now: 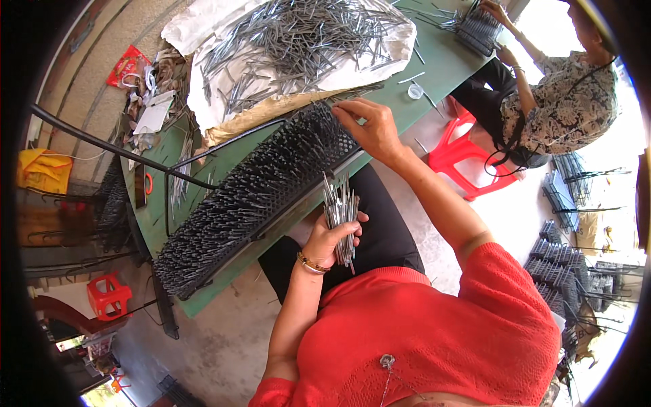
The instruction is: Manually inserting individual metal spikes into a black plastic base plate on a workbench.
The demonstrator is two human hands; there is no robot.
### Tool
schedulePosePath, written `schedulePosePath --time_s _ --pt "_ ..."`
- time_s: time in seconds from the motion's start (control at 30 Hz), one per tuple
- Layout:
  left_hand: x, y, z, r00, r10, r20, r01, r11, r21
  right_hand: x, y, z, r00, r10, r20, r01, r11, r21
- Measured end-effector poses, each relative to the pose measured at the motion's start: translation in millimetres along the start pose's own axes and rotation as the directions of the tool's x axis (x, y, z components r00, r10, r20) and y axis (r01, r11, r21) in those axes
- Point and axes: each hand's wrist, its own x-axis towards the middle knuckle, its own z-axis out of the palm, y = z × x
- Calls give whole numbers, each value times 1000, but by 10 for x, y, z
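Note:
My left hand is closed round an upright bundle of thin grey metal rods, held above my lap. Their upper ends fan out a little. At the far right end of a long black rack, my right hand has thumb and fingertips pinched together; whatever is between them is too small to make out. Rows of similar rods stand densely across the rack. Beside my right fingertips, a strip of bare perforated surface shows.
A large pile of loose rods lies on white sheeting on the green table. A black bar crosses the left side. At right, another person handles a rack near a red plastic stool.

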Motion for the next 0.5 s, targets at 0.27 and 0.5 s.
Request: schedulePosePath --time_s 0.27,0.5 --pt "-15 40 35 1000 8 10 -7 1000 -28 -8 -38 30 998 -20 -59 18 999 -35" --pt "-23 24 12 1000 7 16 -7 1000 -10 -69 26 126 1000 -20 -23 17 994 -103"
